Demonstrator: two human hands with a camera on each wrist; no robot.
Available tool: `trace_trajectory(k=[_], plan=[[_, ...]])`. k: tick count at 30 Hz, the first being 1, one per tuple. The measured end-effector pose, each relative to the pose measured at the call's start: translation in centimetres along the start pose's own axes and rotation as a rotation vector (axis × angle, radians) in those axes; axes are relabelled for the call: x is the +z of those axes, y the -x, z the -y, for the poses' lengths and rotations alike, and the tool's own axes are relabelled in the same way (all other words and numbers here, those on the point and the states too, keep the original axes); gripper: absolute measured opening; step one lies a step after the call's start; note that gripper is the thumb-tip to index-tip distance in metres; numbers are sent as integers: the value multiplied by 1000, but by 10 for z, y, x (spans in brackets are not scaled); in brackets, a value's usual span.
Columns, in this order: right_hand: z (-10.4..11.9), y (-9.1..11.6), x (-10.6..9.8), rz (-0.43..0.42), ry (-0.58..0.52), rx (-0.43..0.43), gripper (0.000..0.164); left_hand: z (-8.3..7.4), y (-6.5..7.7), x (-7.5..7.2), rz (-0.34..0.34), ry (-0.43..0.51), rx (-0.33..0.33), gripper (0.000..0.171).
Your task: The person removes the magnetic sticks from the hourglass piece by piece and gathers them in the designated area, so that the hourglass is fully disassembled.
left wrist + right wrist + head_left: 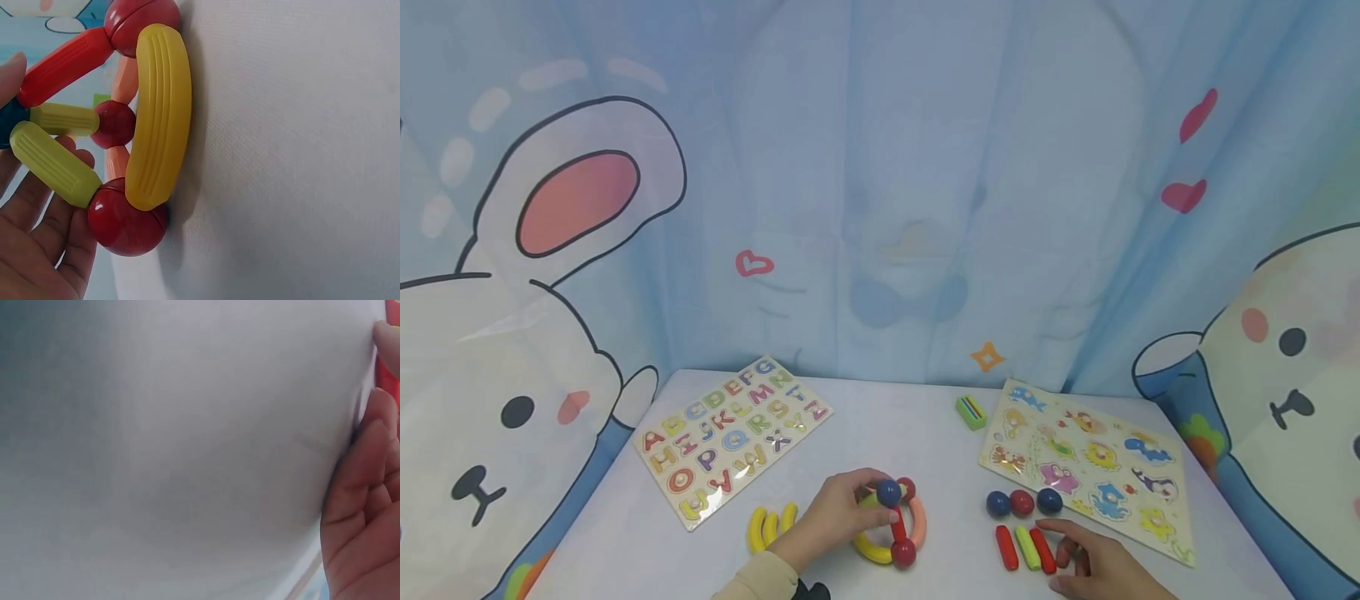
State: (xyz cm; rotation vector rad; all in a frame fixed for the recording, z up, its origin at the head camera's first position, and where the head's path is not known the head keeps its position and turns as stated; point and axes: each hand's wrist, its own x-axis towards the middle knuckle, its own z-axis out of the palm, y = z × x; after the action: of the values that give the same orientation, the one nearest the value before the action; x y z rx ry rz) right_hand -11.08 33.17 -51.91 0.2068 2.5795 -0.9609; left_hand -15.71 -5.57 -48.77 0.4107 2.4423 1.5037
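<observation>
while your left hand (842,510) pinches the blue ball (889,493) atop one rod-and-ball frame (898,527), left of the rightmost red rod (1042,550), your right hand (1097,560) lies loosely spread at that rod, contact unclear: step, apparently frame-building; next move, likely calling for a finger-and-thumb pick-up.

1. Left hand (838,510): bare, with fine creases across the palm and finger joints in its wrist view.
2. Pale beige, plain-looking fabric sleeve (765,577): worn on the left arm, its rounded edge ending around the wrist.
3. Small black, rounded object (811,591): just beside that sleeve, cut off by the lower border; too little shows to identify it.
4. Right hand (1093,560): bare, with creased finger joints and palm lines.
</observation>
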Motion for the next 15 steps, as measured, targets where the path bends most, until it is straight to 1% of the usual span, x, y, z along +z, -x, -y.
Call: trace_trajectory(k=[3,4,5,7,9,11,13,15], plan=[[3,6,-5,11,-12,-2,82,-1,-1,2,12,13,-9,39],[5,8,-7,12,-10,-16,81,-1,-1,3,19,16,-14,39],[8,10,-10,12,-15,-39,79,-1,-2,3,24,16,-17,40],[18,12,-17,24,-24,-127,72,-1,-3,3,38,14,-24,40],[35,13,-21,38,-57,-236,63,-2,-3,3,53,8,-22,42],[58,10,-20,66,-86,-354,55,-2,-4,3,72,9,-17,45],[85,6,-14,93,-111,-439,49,-1,-6,4,94,17,-11,47],[112,1,-4,119,-120,-501,46,-1,-7,5,117,27,4,48]])
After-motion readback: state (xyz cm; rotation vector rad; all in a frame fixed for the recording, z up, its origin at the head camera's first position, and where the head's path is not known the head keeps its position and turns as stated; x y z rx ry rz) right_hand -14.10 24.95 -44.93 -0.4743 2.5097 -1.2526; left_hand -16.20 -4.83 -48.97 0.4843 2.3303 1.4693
